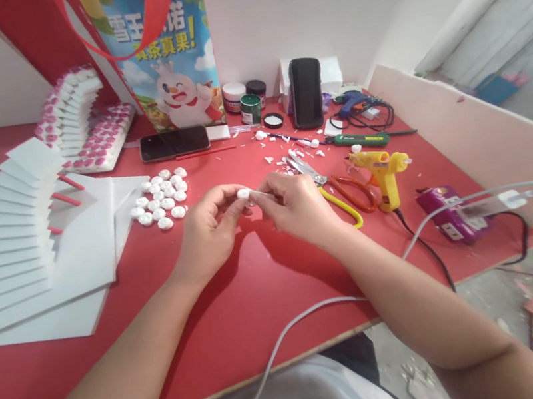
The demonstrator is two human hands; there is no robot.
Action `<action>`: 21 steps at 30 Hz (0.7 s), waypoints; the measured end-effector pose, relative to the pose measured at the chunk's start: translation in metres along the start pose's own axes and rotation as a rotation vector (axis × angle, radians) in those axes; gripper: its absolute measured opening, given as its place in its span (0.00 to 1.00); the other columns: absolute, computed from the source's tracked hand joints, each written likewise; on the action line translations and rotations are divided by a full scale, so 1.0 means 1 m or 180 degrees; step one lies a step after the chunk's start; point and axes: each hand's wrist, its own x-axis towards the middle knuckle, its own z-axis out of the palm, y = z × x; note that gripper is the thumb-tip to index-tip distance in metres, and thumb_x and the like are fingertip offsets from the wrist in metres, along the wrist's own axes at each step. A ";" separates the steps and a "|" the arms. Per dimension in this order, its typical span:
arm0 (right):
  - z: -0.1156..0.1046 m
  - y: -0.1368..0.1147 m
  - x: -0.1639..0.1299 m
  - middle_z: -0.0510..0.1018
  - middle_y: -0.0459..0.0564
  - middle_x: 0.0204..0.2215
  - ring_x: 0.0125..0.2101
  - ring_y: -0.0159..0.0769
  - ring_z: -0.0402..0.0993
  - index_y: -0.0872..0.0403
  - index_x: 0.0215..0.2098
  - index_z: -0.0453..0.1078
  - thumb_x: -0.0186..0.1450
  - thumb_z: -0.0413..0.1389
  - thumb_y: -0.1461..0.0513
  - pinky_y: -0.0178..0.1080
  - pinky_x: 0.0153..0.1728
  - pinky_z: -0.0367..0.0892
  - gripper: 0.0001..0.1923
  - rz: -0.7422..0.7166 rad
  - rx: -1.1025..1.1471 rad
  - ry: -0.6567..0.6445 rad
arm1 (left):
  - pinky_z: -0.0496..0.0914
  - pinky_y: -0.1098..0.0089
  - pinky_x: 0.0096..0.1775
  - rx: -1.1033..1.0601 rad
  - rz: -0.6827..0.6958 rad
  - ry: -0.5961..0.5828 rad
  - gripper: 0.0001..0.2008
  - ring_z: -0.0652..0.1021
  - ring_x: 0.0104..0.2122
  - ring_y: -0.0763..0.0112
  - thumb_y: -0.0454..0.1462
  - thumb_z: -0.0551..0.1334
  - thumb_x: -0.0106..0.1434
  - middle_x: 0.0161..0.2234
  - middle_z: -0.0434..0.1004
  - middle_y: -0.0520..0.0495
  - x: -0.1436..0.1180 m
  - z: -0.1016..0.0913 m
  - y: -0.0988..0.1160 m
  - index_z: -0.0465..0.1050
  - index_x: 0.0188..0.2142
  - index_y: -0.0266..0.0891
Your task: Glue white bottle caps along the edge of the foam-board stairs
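A small white round piece (243, 194) is pinched between the fingertips of my left hand (212, 225), above the red tabletop. My right hand (292, 205) is closed at the right side of the same piece, thumb and fingers pressed together against it. Something thin shows at the right fingertips, too small to name. Several similar white round pieces (159, 199), with swirled tops, lie in a group left of my left hand. Scissors (309, 169) with one red and one yellow handle rest just beyond my right hand, among white scraps (293, 158).
Fanned white boards (11, 246) cover the left side. At the back stand a printed bag (175, 72), paint jars (251, 109) and a dark phone (307, 92); another phone (174, 143) lies flat. A yellow glue gun (384, 174) and purple box (451, 214) are right. A white cable (291, 324) crosses the front edge.
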 end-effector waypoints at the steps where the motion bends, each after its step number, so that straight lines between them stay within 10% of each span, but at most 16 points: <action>1: 0.001 0.000 0.000 0.70 0.43 0.18 0.22 0.30 0.65 0.53 0.27 0.66 0.70 0.57 0.57 0.35 0.29 0.55 0.15 -0.0005 -0.0036 0.0025 | 0.76 0.68 0.40 -0.0015 -0.0005 0.0036 0.14 0.82 0.36 0.66 0.47 0.65 0.68 0.37 0.84 0.45 0.000 0.001 0.000 0.77 0.41 0.38; 10: -0.002 -0.001 -0.002 0.67 0.40 0.17 0.20 0.28 0.61 0.52 0.27 0.63 0.66 0.56 0.64 0.34 0.26 0.55 0.10 -0.0199 0.0055 -0.0048 | 0.73 0.67 0.42 -0.0301 -0.0267 -0.0003 0.13 0.79 0.36 0.66 0.47 0.66 0.66 0.35 0.81 0.47 0.000 0.005 -0.003 0.76 0.40 0.38; 21: 0.001 0.004 0.009 0.75 0.42 0.21 0.18 0.27 0.68 0.55 0.33 0.68 0.53 0.73 0.57 0.31 0.17 0.66 0.20 0.0964 0.2616 -0.0552 | 0.73 0.66 0.42 0.0071 0.0041 0.0009 0.12 0.79 0.38 0.65 0.46 0.63 0.69 0.37 0.81 0.46 0.001 -0.002 -0.001 0.75 0.40 0.40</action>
